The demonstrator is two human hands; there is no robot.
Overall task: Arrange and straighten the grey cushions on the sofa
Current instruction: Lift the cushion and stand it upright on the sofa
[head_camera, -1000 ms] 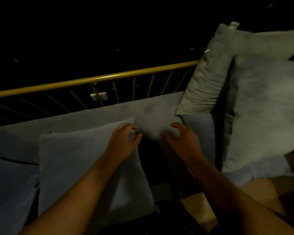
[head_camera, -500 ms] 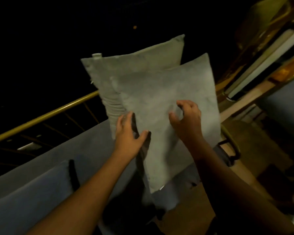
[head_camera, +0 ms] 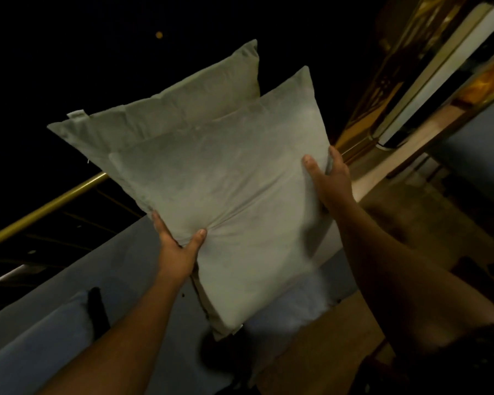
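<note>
A large grey cushion (head_camera: 231, 195) fills the middle of the view, tilted and raised above the sofa seat. My left hand (head_camera: 177, 246) pinches its lower left edge, thumb on the front. My right hand (head_camera: 330, 181) grips its right edge, fingers wrapped behind. A second grey cushion (head_camera: 166, 109) stands directly behind it, with its top and left corner showing. The blue-grey sofa (head_camera: 54, 332) runs from lower left toward the cushions, and a blue cushion (head_camera: 37, 334) lies on it at lower left.
A brass rail (head_camera: 46, 209) runs along the back of the sofa, with darkness beyond it. On the right are a wooden floor (head_camera: 320, 352), gold-trimmed frames (head_camera: 382, 89) and another blue seat (head_camera: 479, 143).
Both hands left the blue cushion on the seat and moved right to the front grey cushion. They now grip its edges and hold it raised and closer to the camera.
</note>
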